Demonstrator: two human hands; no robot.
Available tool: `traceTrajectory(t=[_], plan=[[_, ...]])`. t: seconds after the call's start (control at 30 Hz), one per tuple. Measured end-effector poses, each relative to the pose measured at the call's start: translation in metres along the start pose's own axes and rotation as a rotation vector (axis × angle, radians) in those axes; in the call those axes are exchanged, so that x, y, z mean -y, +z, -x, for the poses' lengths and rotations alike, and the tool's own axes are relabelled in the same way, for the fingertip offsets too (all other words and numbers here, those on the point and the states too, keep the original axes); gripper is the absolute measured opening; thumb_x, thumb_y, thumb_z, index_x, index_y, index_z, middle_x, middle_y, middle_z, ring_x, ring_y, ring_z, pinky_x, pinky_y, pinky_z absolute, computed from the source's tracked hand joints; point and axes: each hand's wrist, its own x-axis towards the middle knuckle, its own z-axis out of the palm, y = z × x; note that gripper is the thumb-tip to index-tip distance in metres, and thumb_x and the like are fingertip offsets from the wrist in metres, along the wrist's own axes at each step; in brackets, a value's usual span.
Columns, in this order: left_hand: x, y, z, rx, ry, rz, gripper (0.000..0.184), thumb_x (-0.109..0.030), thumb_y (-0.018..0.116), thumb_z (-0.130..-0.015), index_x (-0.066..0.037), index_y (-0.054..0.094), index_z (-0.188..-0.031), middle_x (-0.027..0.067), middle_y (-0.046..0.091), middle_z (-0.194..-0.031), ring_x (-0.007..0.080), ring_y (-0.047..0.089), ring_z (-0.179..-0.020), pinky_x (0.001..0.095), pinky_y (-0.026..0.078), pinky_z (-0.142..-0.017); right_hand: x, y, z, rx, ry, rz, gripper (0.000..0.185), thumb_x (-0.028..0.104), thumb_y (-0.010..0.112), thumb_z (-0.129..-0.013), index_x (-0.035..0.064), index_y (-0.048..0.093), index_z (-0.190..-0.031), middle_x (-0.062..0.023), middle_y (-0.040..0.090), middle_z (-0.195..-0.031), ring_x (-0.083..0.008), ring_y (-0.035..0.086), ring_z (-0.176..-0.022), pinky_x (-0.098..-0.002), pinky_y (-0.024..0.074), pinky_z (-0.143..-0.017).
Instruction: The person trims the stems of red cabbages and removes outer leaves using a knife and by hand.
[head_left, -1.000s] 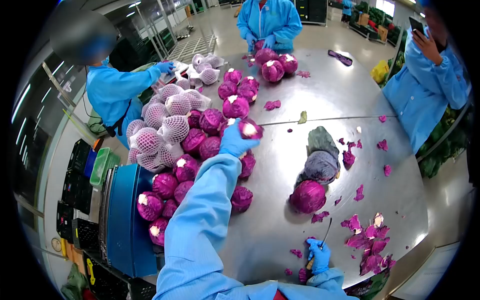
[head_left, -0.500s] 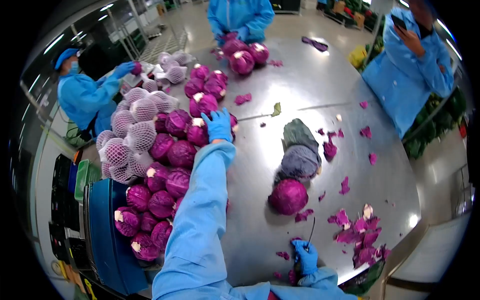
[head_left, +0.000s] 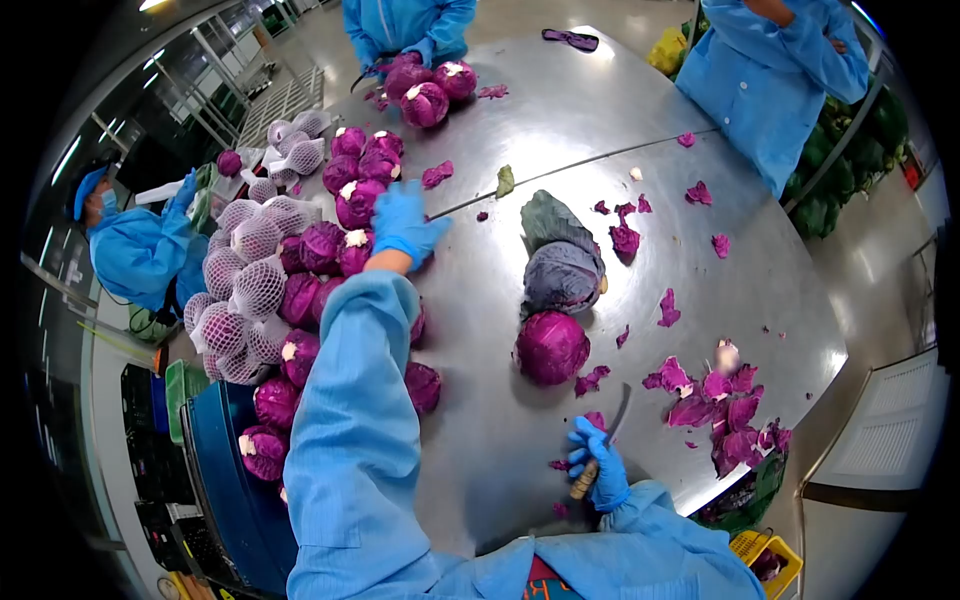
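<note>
Head | left grip (head_left: 404, 226): spread, cabbages (head_left: 357, 206) just beside its fingers (contact unclear) | right grip (head_left: 606, 482): clasping knife (head_left: 621, 412)

one knife (head_left: 619, 420) in the right hand (head_left: 597, 467), two cabbages (head_left: 552, 348) ahead of it, three other people (head_left: 140, 245) farther out than either hand, netted cabbages (head_left: 258, 288) left of the left hand (head_left: 403, 225), uncountable

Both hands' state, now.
Left hand: open, beside the cabbages; contact can't be told.
Right hand: holding a knife.
</note>
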Motion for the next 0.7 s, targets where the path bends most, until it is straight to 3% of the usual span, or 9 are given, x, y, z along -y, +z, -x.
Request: traceTrajectory(t=[0.07, 0.13, 0.2, 0.23, 0.3, 0.43, 0.5, 0.6, 0.7], plan=[[-0.029, 0.01, 0.021, -0.103, 0.37, 0.264, 0.07, -0.04, 0.074, -0.076, 0.002, 0.052, -0.128, 0.0234, 0.057, -0.122, 0.0378, 0.054, -0.113, 0.0416, 0.042, -0.101, -0.006, 0.004, -0.003, 0.094, 0.089, 0.016, 0.057, 0.037, 0.053, -0.095, 0.0123, 0.039, -0.145, -0.0099, 0.047, -0.137, -0.0191, 0.059, -0.096, -0.0314, 0.0538, -0.073], [-0.083, 0.014, 0.057, 0.213, 0.311, 0.516, 0.068, -0.041, 0.074, -0.078, -0.001, 0.053, -0.129, 0.0224, 0.057, -0.124, 0.0373, 0.054, -0.114, 0.0415, 0.042, -0.1, -0.01, 0.001, -0.012, 0.067, 0.03, -0.059, 0.057, 0.037, 0.054, -0.095, 0.0122, 0.039, -0.144, -0.0094, 0.048, -0.137, -0.0194, 0.059, -0.098, -0.0328, 0.0537, -0.075], [-0.132, 0.008, 0.086, 0.572, 0.315, 0.499, 0.056, -0.047, 0.065, -0.081, -0.006, 0.059, -0.119, 0.0233, 0.062, -0.113, 0.0391, 0.059, -0.103, 0.0422, 0.046, -0.093, -0.007, -0.011, -0.022, 0.038, -0.019, -0.093, 0.06, 0.042, 0.055, -0.094, 0.0157, 0.038, -0.145, -0.0069, 0.05, -0.136, -0.0187, 0.058, -0.103, -0.033, 0.0541, -0.077], [-0.146, 0.023, 0.099, 0.504, 0.331, 0.41, 0.055, -0.051, 0.061, -0.082, -0.006, 0.061, -0.113, 0.0239, 0.063, -0.105, 0.0403, 0.06, -0.098, 0.043, 0.048, -0.089, -0.002, -0.018, -0.025, -0.028, -0.061, -0.105, 0.061, 0.043, 0.055, -0.093, 0.0158, 0.038, -0.145, -0.0056, 0.05, -0.135, -0.018, 0.057, -0.101, -0.0339, 0.0533, -0.077], [-0.167, 0.056, 0.118, 0.368, 0.162, 0.258, 0.053, -0.05, 0.062, -0.08, -0.008, 0.061, -0.112, 0.0229, 0.057, -0.12, 0.0405, 0.056, -0.108, 0.0453, 0.046, -0.092, 0.013, -0.043, -0.027, -0.162, -0.201, -0.141, 0.06, 0.042, 0.055, -0.094, 0.0158, 0.038, -0.145, -0.0046, 0.05, -0.133, -0.0155, 0.056, -0.095, -0.0314, 0.0516, -0.074], [-0.173, 0.093, 0.164, 0.104, 0.031, 0.303, 0.071, -0.048, 0.068, -0.077, -0.009, 0.047, -0.133, 0.0242, 0.045, -0.132, 0.0421, 0.043, -0.121, 0.0485, 0.038, -0.101, 0.045, -0.092, -0.009, -0.417, -0.377, -0.01, 0.056, 0.04, 0.056, -0.094, 0.0169, 0.042, -0.143, -0.0023, 0.053, -0.118, -0.0116, 0.052, -0.083, -0.0265, 0.0477, -0.066], [-0.169, 0.091, 0.188, 0.142, 0.039, 0.252, 0.084, -0.049, 0.071, -0.075, -0.01, 0.038, -0.141, 0.0254, 0.042, -0.135, 0.042, 0.042, -0.122, 0.0481, 0.037, -0.103, 0.052, -0.095, 0.022, -0.498, -0.406, 0.134, 0.053, 0.039, 0.057, -0.094, 0.0171, 0.045, -0.141, -0.0011, 0.056, -0.106, -0.0098, 0.051, -0.078, -0.0246, 0.0461, -0.062], [-0.142, 0.092, 0.226, 0.142, 0.065, 0.372, 0.092, -0.052, 0.077, -0.069, -0.003, 0.04, -0.137, 0.0228, 0.044, -0.132, 0.0398, 0.047, -0.116, 0.0443, 0.037, -0.105, 0.02, -0.059, 0.048, -0.185, -0.193, -0.17, 0.047, 0.036, 0.056, -0.095, 0.0165, 0.049, -0.137, -0.0003, 0.056, -0.098, -0.008, 0.05, -0.067, -0.0234, 0.045, -0.052], [-0.109, 0.076, 0.249, 0.242, -0.169, 0.722, 0.1, -0.051, 0.084, -0.059, -0.002, 0.041, -0.135, 0.0188, 0.047, -0.125, 0.0376, 0.048, -0.115, 0.0441, 0.042, -0.101, -0.018, -0.011, 0.061, 0.013, 0.177, -0.143, 0.057, 0.044, 0.053, -0.094, 0.0174, 0.042, -0.143, -0.0089, 0.054, -0.126, -0.0215, 0.056, -0.099, -0.0381, 0.052, -0.08]])
